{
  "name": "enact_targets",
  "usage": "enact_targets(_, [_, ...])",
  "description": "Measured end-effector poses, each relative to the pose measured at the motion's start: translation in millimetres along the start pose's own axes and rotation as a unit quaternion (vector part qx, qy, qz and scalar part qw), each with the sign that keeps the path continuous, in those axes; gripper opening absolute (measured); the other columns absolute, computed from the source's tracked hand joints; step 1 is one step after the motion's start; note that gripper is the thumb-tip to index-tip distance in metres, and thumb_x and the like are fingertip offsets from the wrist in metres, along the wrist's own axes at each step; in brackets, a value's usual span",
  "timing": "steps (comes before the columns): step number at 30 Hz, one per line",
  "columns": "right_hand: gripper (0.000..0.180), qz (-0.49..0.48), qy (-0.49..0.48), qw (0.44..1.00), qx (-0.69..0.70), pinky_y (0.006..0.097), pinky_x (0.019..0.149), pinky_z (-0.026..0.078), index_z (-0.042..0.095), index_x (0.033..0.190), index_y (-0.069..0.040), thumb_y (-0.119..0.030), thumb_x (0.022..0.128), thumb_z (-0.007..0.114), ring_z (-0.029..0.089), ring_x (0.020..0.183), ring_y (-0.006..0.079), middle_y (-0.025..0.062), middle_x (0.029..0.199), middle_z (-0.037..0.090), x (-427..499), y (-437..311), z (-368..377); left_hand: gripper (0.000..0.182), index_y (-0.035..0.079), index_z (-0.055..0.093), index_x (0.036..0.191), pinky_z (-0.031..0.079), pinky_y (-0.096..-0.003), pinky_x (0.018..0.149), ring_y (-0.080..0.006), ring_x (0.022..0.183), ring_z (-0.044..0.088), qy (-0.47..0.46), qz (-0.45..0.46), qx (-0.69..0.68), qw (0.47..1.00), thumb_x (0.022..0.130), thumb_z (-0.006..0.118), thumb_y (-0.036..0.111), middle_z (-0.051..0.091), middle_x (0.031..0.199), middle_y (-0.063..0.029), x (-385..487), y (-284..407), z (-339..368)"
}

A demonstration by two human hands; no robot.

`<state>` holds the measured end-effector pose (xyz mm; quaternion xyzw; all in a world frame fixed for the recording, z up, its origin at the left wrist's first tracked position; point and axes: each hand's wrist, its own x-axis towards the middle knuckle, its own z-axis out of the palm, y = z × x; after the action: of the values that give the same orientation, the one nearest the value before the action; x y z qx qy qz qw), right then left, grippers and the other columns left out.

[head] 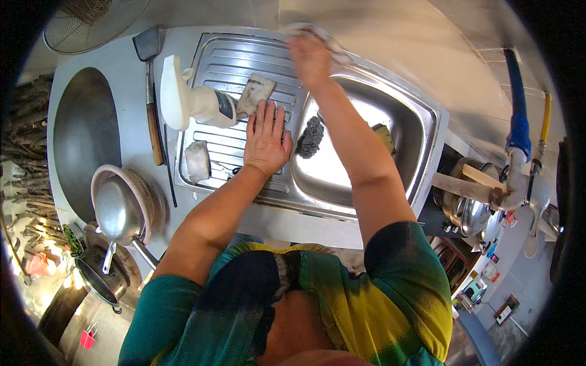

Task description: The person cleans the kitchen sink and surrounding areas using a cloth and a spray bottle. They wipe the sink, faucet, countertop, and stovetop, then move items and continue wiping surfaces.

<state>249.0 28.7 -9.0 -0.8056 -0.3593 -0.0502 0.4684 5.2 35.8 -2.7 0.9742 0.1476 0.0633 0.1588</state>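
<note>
At the back edge of the stainless steel sink unit, my right hand (311, 57) is pressed on a pale cloth (336, 49) against the wall; both are blurred. My left hand (267, 142) rests flat on the ribbed drainboard (224, 146) with its fingers a little apart, holding nothing. Just beyond its fingertips lies a worn, stained sponge or pad (258, 94). Left of that, a white spray bottle (206, 103) stands on the drainboard. A whitish block or folded cloth (198, 162) lies at the drainboard's left. Inside the basin are a dark scouring pad (311, 137) and a yellowish sponge (383, 137), partly behind my right forearm.
A wok turner (150, 87) and a thin dark rod lie left of the sink, beside a large wok (87, 142) set in the counter. Nearer, a metal pan (118, 217) sits in a plastic basket. Pots (474, 196) and pipes (517, 137) stand at the right.
</note>
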Motion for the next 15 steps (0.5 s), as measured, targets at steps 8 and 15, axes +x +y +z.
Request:
enact_targets(8, [0.018,-0.102,-0.133,0.968,-0.187,0.052,0.092,0.048,0.07,0.098,-0.009,-0.016,0.092,0.055,0.065,0.108,0.0304,0.0094,0.109,0.071,14.8,-27.5,67.7,0.061,0.003,0.042,0.15,0.019,-0.0549,0.121,-0.0401,0.153,0.022,-0.001,0.002,-0.006,1.0,0.096,0.052,0.03,0.035,0.159,-0.022,0.5,-0.4,2.7])
enact_targets(15, [0.018,-0.109,0.017,0.924,-0.366,0.0466,0.082,0.051,0.066,0.099,-0.01,-0.006,0.082,0.059,0.062,0.092,0.0327,0.0116,0.095,0.065,-44.1,85.3,-89.7,0.062,0.003,0.043,0.149,0.02,-0.0555,0.12,-0.0396,0.152,0.024,0.014,0.012,0.002,1.0,0.094,0.055,0.028,0.037,0.157,-0.0207,-0.4,-0.1,1.5])
